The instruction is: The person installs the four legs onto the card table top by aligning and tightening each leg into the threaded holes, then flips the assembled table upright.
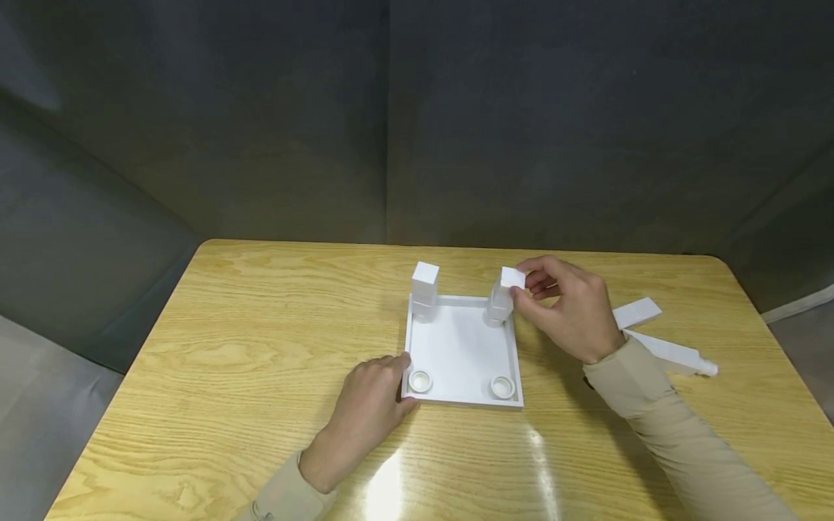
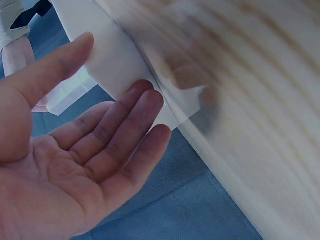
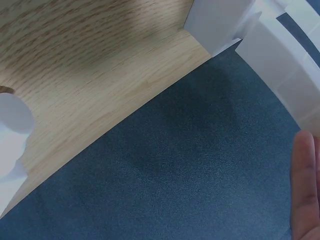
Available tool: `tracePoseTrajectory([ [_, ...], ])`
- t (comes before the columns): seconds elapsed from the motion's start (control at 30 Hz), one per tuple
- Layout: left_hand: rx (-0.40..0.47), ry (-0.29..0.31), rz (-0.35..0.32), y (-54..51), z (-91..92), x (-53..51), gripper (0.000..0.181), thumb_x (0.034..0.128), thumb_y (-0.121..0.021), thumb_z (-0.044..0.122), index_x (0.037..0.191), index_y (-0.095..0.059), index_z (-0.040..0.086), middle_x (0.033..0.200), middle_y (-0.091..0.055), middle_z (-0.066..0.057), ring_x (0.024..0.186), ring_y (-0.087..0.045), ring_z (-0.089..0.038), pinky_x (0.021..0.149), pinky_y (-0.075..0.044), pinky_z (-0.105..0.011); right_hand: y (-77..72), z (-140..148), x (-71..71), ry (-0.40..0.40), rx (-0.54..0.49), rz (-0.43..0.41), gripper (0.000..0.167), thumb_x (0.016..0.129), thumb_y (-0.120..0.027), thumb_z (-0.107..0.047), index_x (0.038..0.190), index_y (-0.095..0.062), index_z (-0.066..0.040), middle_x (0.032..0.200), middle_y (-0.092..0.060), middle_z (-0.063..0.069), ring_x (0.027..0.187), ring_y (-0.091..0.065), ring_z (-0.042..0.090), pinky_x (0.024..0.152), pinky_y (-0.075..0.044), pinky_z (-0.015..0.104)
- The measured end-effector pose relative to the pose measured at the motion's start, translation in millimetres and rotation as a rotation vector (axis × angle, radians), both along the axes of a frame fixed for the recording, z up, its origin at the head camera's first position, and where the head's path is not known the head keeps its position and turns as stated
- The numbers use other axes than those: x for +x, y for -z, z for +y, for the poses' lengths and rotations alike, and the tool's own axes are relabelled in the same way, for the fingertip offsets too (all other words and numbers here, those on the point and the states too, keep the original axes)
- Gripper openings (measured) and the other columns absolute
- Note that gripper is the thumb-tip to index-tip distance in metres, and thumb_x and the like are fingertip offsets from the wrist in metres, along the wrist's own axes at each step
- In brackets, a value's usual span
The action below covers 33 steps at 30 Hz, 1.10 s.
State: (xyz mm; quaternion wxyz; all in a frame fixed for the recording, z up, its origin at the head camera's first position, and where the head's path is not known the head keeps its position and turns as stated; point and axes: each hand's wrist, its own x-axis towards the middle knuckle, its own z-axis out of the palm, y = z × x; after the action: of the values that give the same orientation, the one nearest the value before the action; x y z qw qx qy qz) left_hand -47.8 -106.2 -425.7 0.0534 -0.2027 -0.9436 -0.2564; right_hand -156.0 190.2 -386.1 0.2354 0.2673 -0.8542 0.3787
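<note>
In the head view, a white tray [image 1: 462,351] is seen at lower centre; its lower-left corner is touched by the left hand [image 1: 368,394]. At its upper-right corner, a white post [image 1: 512,280] is pinched by the right hand [image 1: 570,311]. Loose posts [image 1: 671,353] are laid at right on the table [image 1: 260,333]. In the left wrist view, the left hand's fingers are extended, unclenched, at lower left. In the right wrist view, only fingers are shown at lower right; the grip cannot be told there.
</note>
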Motion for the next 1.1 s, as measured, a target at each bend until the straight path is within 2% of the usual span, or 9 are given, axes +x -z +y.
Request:
tracePoseTrajectory([
  [0.23,0.010,0.009,0.002,-0.4,-0.1,-1.1,0.057,0.0722,-0.101,0.005,0.117,-0.072,-0.015,0.090,-0.077,-0.019,0.087,-0.077,-0.035,0.087,-0.063,-0.053,-0.4,-0.2,-1.1,0.015,0.012,0.018,0.026,0.083,-0.088,0.000,0.105,-0.075,0.002,0.085,-0.074,0.007,0.075,-0.069,0.014,0.072,-0.056,0.011],
  [0.43,0.012,0.012,0.002,-1.5,-0.4,-2.2,0.058,0.0724,-0.101,0.005,0.118,-0.072,-0.015,0.087,-0.076,-0.016,0.084,-0.077,-0.033,0.086,-0.063,-0.054,-0.1,-0.9,-1.7,0.035,0.014,-0.001,0.027,0.083,-0.090,-0.002,0.104,-0.073,0.001,0.090,-0.074,0.010,0.078,-0.071,0.019,0.076,-0.054,0.008],
  [0.7,0.024,0.021,0.003,0.3,-1.1,-1.0,0.062,0.0721,-0.101,0.005,0.121,-0.071,-0.017,0.106,-0.077,-0.029,0.098,-0.078,-0.043,0.090,-0.063,-0.058,1.2,-2.1,-0.8,0.046,0.010,-0.031,0.024,0.085,-0.088,-0.002,0.101,-0.071,-0.001,0.093,-0.077,0.009,0.078,-0.074,0.025,0.077,-0.053,0.008],
  [0.8,0.025,0.017,-0.004,0.8,-0.6,-0.7,0.062,0.0734,-0.101,0.006,0.122,-0.070,-0.018,0.107,-0.077,-0.030,0.099,-0.078,-0.043,0.091,-0.062,-0.058,1.4,-1.4,-0.2,0.029,0.014,-0.012,0.025,0.085,-0.088,0.000,0.105,-0.073,-0.001,0.093,-0.077,0.008,0.079,-0.074,0.022,0.078,-0.053,0.008],
  [0.97,0.019,0.011,-0.016,1.6,-0.1,-1.1,0.061,0.0748,-0.100,0.007,0.122,-0.070,-0.018,0.107,-0.077,-0.030,0.099,-0.078,-0.043,0.092,-0.062,-0.058,2.1,1.1,-0.3,-0.043,0.046,0.049,0.035,0.088,-0.087,0.004,0.120,-0.080,-0.005,0.093,-0.076,0.005,0.083,-0.070,0.015,0.081,-0.057,0.013],
  [1.1,0.026,0.012,-0.016,1.1,-0.2,-1.0,0.061,0.0744,-0.100,0.006,0.122,-0.070,-0.019,0.105,-0.077,-0.029,0.098,-0.078,-0.042,0.092,-0.062,-0.057,1.9,2.9,-0.8,-0.072,0.066,0.081,0.040,0.087,-0.087,0.005,0.125,-0.081,-0.007,0.092,-0.073,0.004,0.085,-0.069,0.015,0.081,-0.057,0.016],
])
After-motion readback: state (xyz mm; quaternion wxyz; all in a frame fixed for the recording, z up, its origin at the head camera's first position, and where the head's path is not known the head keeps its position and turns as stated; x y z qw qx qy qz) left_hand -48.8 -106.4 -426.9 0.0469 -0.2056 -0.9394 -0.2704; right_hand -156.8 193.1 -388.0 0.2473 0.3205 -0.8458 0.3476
